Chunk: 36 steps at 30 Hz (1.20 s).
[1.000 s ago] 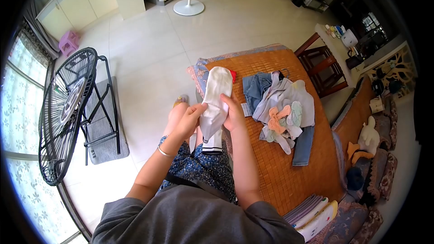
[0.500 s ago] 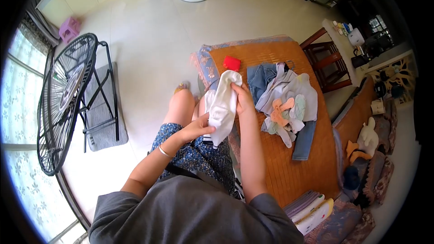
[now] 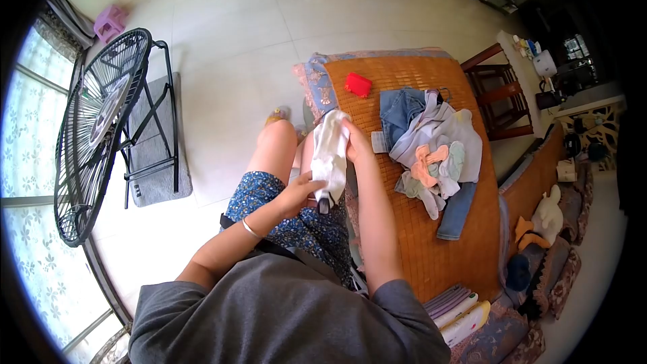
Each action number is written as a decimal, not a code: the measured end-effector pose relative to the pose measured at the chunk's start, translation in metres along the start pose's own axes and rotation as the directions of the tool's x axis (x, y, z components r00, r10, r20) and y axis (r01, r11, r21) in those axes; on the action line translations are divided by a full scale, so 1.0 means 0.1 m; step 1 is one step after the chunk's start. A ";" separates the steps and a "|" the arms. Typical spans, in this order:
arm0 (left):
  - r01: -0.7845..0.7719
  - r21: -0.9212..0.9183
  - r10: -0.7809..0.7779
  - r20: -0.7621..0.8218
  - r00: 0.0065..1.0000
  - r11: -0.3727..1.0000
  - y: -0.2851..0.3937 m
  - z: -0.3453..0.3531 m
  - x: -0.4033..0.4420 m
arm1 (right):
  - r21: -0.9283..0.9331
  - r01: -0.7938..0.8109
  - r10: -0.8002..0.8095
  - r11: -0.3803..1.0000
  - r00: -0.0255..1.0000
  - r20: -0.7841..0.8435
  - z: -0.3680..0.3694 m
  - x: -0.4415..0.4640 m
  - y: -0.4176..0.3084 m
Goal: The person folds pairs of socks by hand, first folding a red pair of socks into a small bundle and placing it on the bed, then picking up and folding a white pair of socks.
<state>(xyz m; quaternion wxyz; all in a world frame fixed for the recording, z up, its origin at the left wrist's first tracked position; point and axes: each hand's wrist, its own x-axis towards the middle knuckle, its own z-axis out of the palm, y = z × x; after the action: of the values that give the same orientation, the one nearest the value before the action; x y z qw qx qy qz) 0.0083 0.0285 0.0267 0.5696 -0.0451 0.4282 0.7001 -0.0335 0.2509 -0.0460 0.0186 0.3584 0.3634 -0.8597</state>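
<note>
A white sock [image 3: 330, 152] with a dark-striped cuff stretches between my two hands over my lap. My left hand [image 3: 301, 193], a pale bangle on its wrist, pinches it near the cuff end. Higher up, the fingers of my right hand [image 3: 356, 143] are closed around its other end. To the right of my right hand lies a heap of laundry on the brown woven mat [image 3: 418, 269]: blue jeans [image 3: 459, 212], a light grey garment [image 3: 435, 127], an orange piece [image 3: 426, 165] and several pale small items. A red pouch [image 3: 358, 85] rests beyond the sock on the mat.
A black folding chair [image 3: 101, 131] stands on a grey rug [image 3: 151, 162] at the left. Wooden stool legs [image 3: 502, 98] are past the mat's right side. Folded items [image 3: 461, 313] sit near my right elbow, with a white plush toy [image 3: 548, 214] farther right.
The sock has been straightened and turned more lengthwise, its cuff end drawn narrower. My left hand has shifted along it slightly. The whole view has moved a little.
</note>
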 end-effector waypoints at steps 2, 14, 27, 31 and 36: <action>-0.035 -0.117 0.037 0.010 0.999 0.993 0.06 -0.05 0.09 | -0.049 0.050 -0.047 0.998 0.997 0.068 0.01 -0.06 -0.05; -0.384 0.082 0.392 -0.164 0.905 0.920 0.77 0.15 0.22 | -0.577 0.282 -0.231 0.767 0.959 0.162 0.57 -1.18 -0.27; -0.443 -0.364 0.385 -0.223 0.896 0.819 0.84 0.07 0.29 | -0.761 0.606 -0.801 -0.233 0.324 0.503 1.06 -1.68 0.07; -0.458 -0.369 0.396 -0.234 0.888 0.809 0.85 0.15 0.26 | -0.766 0.643 -0.830 -0.020 0.416 0.371 1.07 -1.55 0.17; -0.372 -0.463 0.323 -0.185 0.928 0.804 0.80 -0.17 0.47 | -0.709 0.704 -0.746 -0.046 0.448 0.492 0.94 -1.56 0.15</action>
<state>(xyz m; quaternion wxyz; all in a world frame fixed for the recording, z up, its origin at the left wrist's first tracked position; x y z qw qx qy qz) -0.0819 0.0539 0.0341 0.3799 -0.1428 0.2646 0.8748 0.0302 0.1446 0.0882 -0.2679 0.0659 0.8670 -0.4150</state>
